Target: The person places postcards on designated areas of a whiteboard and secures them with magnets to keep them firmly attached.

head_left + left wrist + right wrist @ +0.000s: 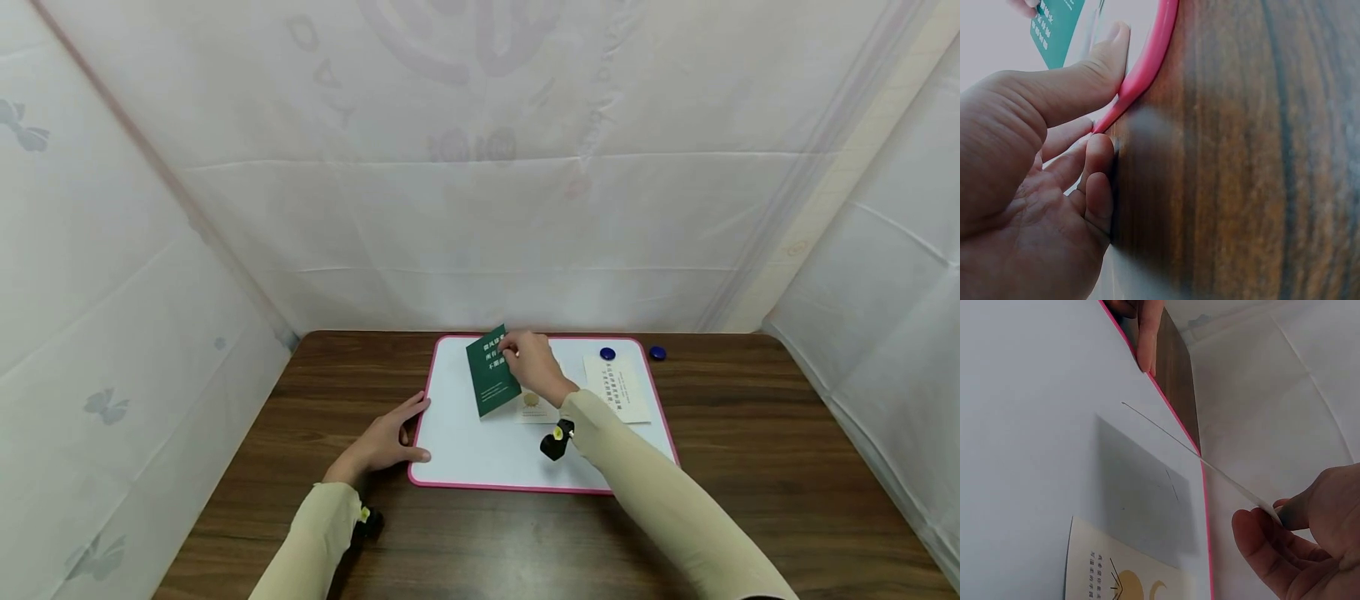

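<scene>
A whiteboard (472, 454) with a pink rim lies on the wooden table. My right hand (534, 364) pinches a green card (491, 385) with white lettering by its upper right part. Seen nearly edge-on in the right wrist view, the card (1175, 439) is raised and casts a shadow on the board. Beneath my right hand lies a pale card (531, 410) with a yellow picture, partly hidden. My left hand (378, 440) rests at the board's left edge. Its thumb (1094, 75) presses over the pink rim, other fingers at the side.
A cream card (622, 392) with dark lettering lies on the board's right side, a round blue magnet (607, 353) at its top. A second blue magnet (657, 352) sits on the table (750, 433), just right of the board. White cloth walls (525, 250) stand behind and at both sides.
</scene>
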`<action>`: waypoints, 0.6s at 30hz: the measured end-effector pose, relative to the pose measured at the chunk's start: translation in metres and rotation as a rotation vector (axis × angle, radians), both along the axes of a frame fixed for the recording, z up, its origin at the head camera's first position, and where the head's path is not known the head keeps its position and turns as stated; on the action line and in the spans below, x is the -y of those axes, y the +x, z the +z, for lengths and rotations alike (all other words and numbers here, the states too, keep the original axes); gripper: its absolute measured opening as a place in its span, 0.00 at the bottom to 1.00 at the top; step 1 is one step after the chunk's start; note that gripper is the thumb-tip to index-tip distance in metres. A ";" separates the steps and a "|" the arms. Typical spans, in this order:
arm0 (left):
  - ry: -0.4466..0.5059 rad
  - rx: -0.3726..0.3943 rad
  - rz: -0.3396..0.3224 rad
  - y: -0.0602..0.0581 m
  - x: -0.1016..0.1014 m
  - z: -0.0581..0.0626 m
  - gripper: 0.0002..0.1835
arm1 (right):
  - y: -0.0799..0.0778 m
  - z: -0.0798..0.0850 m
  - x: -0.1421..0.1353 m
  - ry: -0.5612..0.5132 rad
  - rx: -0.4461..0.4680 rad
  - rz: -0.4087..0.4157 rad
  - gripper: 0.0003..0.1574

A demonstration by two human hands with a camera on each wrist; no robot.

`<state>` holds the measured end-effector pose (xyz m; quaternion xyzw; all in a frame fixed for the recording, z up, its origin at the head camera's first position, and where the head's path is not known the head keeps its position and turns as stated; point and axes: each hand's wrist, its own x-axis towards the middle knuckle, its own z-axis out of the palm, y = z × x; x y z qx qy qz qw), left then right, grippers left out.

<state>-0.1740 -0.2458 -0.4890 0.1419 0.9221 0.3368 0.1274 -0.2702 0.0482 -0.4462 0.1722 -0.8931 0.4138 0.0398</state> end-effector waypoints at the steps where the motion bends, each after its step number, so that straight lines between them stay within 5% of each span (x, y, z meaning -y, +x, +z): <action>1: -0.001 0.001 0.002 0.000 0.000 0.000 0.50 | 0.000 0.000 0.001 -0.002 0.003 0.001 0.09; 18: -0.022 0.028 0.040 -0.001 -0.003 0.001 0.51 | 0.000 -0.009 0.020 -0.033 0.034 -0.033 0.10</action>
